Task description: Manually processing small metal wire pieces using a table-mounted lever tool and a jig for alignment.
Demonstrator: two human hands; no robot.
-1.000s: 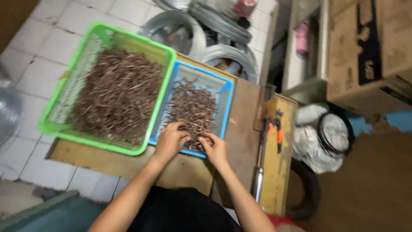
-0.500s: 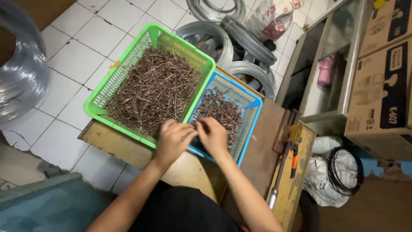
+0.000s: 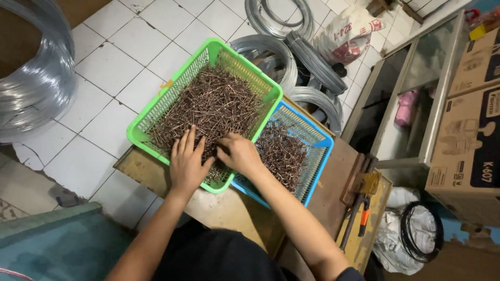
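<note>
A green plastic basket (image 3: 148,117) full of rusty brown nails (image 3: 213,101) sits on a low wooden table (image 3: 229,208). Beside it on the right is a blue basket (image 3: 320,151) with a smaller heap of the same nails. My left hand (image 3: 186,162) lies flat, fingers spread, on the nails at the green basket's near edge. My right hand (image 3: 239,153) is curled over the nails at the near right corner of the green basket, next to the blue one. Whether it grips any nails is hidden.
Coils of grey wire (image 3: 291,52) lie on the white tiled floor behind the baskets, and a big coil (image 3: 31,88) at the left. An orange-handled tool (image 3: 362,211) lies on the table's right part. Cardboard boxes (image 3: 469,140) and a metal frame (image 3: 427,93) stand at the right.
Both hands have moved left from the blue basket's nails to the near edge of the green basket. The view has shifted and come closer.
</note>
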